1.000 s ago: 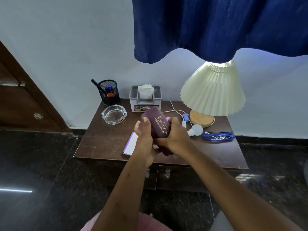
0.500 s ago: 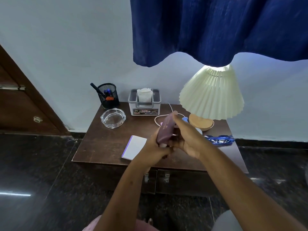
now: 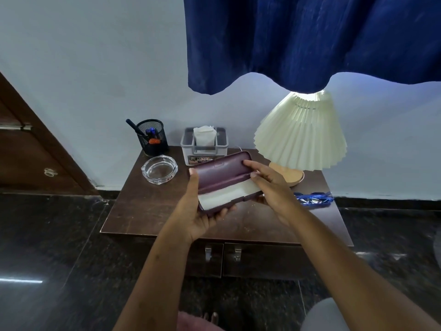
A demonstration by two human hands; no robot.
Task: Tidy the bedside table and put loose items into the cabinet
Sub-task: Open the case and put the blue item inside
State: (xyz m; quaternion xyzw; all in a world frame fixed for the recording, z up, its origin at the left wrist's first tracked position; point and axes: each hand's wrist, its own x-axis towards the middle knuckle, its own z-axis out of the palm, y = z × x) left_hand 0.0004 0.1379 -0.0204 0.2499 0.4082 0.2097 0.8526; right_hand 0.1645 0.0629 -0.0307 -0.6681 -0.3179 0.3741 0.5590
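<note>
We hold the open case (image 3: 222,173) in our left grip (image 3: 193,211) and right grip (image 3: 269,187); the blue glasses (image 3: 312,199) lie sideways just beside the right one.

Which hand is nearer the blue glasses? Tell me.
Right. The right hand, holding the open case at its right end, is just left of the blue glasses; the left hand holds the far end.
</note>
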